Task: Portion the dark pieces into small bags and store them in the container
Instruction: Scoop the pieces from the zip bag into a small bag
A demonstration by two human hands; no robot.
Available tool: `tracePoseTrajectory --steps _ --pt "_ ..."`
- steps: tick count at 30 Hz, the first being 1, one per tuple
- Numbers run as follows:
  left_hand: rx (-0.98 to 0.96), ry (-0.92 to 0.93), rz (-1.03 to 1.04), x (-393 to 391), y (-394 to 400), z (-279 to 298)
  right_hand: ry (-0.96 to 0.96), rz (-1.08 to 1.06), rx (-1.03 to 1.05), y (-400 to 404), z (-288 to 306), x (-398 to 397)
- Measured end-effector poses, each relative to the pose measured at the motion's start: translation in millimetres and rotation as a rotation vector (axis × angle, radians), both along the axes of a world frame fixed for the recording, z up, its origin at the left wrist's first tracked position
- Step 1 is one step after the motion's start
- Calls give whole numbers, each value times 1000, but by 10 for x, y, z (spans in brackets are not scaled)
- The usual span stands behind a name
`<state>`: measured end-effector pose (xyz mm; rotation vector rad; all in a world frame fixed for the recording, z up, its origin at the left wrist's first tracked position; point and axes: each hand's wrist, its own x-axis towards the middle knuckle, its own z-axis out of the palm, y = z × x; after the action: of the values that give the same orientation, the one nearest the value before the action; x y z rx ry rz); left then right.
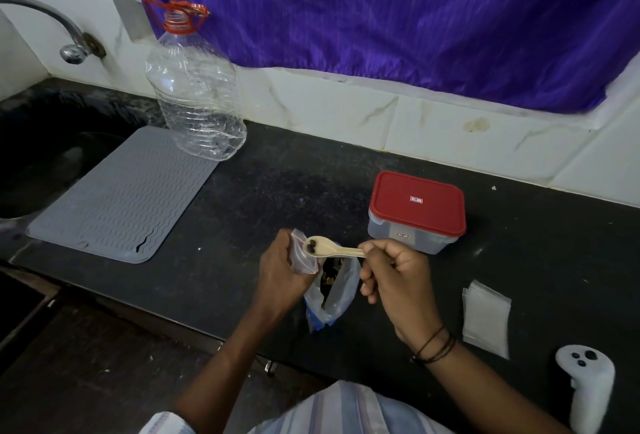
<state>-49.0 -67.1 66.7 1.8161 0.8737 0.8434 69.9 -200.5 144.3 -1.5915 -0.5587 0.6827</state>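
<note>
Head view, centre of the frame: the left hand (280, 270) grips a small bag (302, 255) held open, and the right hand (394, 281) grips a spoon (329, 249) whose bowl, carrying 2 dark pieces (311, 247), sits at the bag's mouth. Below them a larger bag (341, 289) of pieces lies on the tabletop (270, 184). The container (415, 211), lid on, stands to the upper right; spare bags (485, 317) lie at lower right.
</note>
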Motion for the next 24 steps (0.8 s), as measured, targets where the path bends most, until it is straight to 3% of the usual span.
tracePoseTrajectory --steps 2,3,7,10,13,17,24 --pt "34 -10 -28 11 -15 25 -120 44 -38 40 -25 -8" --pt "44 -4 -41 16 -17 28 -277 94 -61 49 -33 -12" --pt "39 55 -6 26 -13 33 -1217 410 -11 95 5 -26" --pt "42 -3 13 6 -13 27 -1498 530 3 137 30 42" --pt "-12 16 63 -20 35 0 -1442 405 9 101 36 134" --pt "-100 161 125 -24 83 -87 -1058 73 -39 5 -15 282" --pt "-457 318 136 78 51 -98 -935 296 -542 93 -435 221"
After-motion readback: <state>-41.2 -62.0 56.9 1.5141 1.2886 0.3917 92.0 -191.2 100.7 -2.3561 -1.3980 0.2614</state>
